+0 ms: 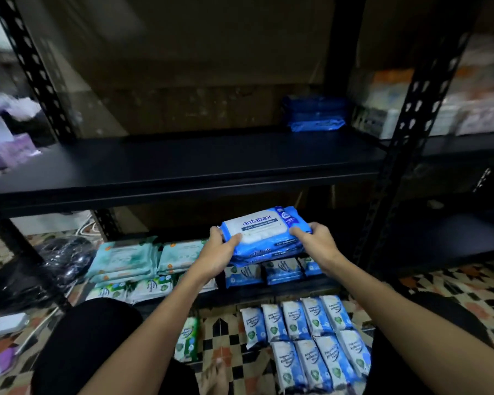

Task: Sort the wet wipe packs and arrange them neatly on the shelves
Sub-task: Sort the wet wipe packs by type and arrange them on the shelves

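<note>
Below the black shelf point(183, 178), blue-white stack of wipe packs point(264, 238), left hand point(220, 252) and right hand point(317, 243) fingers gripping its ends

This looks like a small stockroom or the back room of a shop. Black slotted-steel shelving point(411, 115) of the boltless storage kind fills the view, with dark boards for shelves. Many identical wet wipe packs point(311, 337) lie in rows on the patterned tile floor point(226, 332), and more are stacked on the lowest shelf point(268, 292). A neighbouring rack on the right holds what seem to be boxed goods point(428, 104), though they are blurred.
</note>
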